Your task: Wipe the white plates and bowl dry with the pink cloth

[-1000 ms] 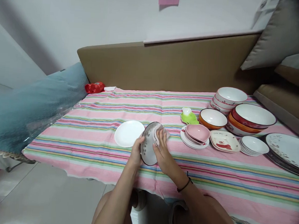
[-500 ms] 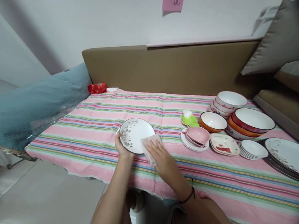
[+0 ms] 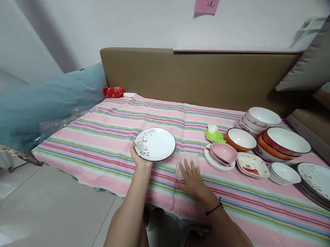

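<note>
A white plate (image 3: 160, 144) with a dark rim and a grey flower print is held above the striped cloth. My left hand (image 3: 140, 159) grips its left lower edge, thumb at the rim and the other fingers hidden beneath. To the right of the plate, a pale folded cloth (image 3: 189, 159) lies flat on the striped cloth. My right hand (image 3: 192, 178) rests over its lower part with fingers spread out, not gripping it.
The striped cloth (image 3: 110, 134) covers the seat. On the right stand a pink bowl (image 3: 225, 153) on small plates, a green leaf-shaped dish (image 3: 215, 135), stacked bowls (image 3: 285, 141) and large plates (image 3: 320, 181). A red bundle (image 3: 113, 92) lies at the back left.
My right hand has moved off the plate to the right and set the pale cloth down, its fingers now spread. My left hand still holds the plate. The view has shifted slightly.
</note>
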`<state>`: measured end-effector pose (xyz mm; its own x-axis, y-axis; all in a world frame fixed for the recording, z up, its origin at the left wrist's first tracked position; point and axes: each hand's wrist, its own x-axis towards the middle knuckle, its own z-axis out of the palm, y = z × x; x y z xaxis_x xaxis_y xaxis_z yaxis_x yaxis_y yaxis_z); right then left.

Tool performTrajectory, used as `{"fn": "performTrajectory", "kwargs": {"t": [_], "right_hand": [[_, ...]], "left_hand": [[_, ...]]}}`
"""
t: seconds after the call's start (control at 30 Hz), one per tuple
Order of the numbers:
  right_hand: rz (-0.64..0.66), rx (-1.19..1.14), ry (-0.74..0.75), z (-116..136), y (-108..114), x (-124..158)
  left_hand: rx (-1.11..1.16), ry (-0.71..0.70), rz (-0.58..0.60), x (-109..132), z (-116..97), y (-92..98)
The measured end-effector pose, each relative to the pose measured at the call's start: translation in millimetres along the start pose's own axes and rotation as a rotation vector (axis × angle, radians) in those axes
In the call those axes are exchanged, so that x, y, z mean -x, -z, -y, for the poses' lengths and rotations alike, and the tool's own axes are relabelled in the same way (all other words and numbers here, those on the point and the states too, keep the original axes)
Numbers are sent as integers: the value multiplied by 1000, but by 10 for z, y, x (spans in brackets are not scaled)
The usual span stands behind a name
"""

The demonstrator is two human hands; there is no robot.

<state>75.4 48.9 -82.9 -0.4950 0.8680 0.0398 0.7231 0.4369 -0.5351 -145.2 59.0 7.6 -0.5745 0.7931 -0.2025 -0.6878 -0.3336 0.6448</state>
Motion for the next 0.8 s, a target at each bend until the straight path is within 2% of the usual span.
{"fn": "performTrajectory", "kwargs": {"t": [0.07, 0.13, 0.23, 0.33, 0.4, 0.47, 0.57, 0.67, 0.7, 0.73, 0.8], "right_hand": [[73, -15, -60, -39, -89, -11], [-3, -202, -71, -18, -36, -41], [-45, -748, -117, 143, 160, -82], [-22, -1252, -270, 381, 269, -69], [-112, -1408, -341, 516, 280, -17], [-217, -1463, -378, 603, 302, 86], [-374, -1520, -396, 616, 443, 401], [-579, -1543, -423, 477, 710, 941], [-656, -1535, -440, 395, 819, 1155], [-730, -1513, -469, 294, 938, 1374], [-873, -1416, -541, 41, 1208, 1796]], "left_hand": [[52, 26, -22, 37, 58, -34], [88, 65, -13, 91, 110, -72], [122, 162, 25, 189, 169, -132], [127, 257, 88, 296, 207, -195], [108, 313, 149, 368, 230, -235], [60, 365, 222, 430, 252, -266], [-109, 425, 387, 465, 257, -286], [-478, 449, 741, 381, 199, -278], [-588, 407, 803, 326, 170, -269], [-688, 345, 817, 261, 140, -255], [-899, 115, 678, 119, 84, -207]]}}
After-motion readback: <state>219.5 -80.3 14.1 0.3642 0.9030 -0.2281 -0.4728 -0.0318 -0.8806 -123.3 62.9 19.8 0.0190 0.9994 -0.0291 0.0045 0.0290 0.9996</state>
